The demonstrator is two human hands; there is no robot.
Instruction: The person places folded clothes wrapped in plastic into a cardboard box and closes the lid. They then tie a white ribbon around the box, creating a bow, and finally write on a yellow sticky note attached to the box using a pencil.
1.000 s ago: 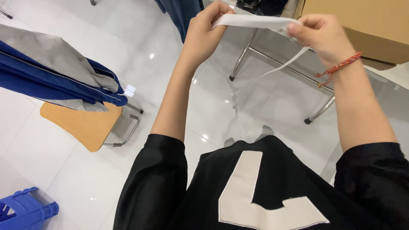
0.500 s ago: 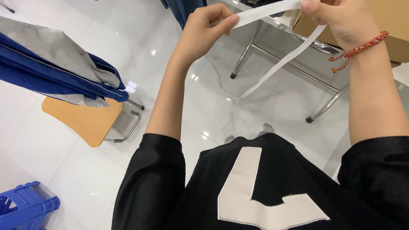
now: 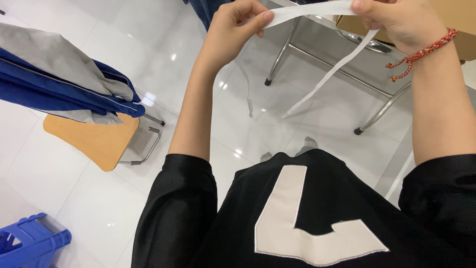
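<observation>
White strip [image 3: 317,9] taut between both hands, tail dangling below right hand [image 3: 391,22].

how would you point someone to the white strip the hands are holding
Start at the shiny white tiled floor and look up to the two raised hands. Stretched between the left hand and the right hand is the white strip, one tail hanging towards the floor. It is the only thin, flat, ribbon-like band, unlike the bulky blue and grey fabric at the left.

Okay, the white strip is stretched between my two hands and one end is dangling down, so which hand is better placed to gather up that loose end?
Probably the right hand: the loose tail of the white strip drops directly from it, while the left hand pinches the far end.
</observation>
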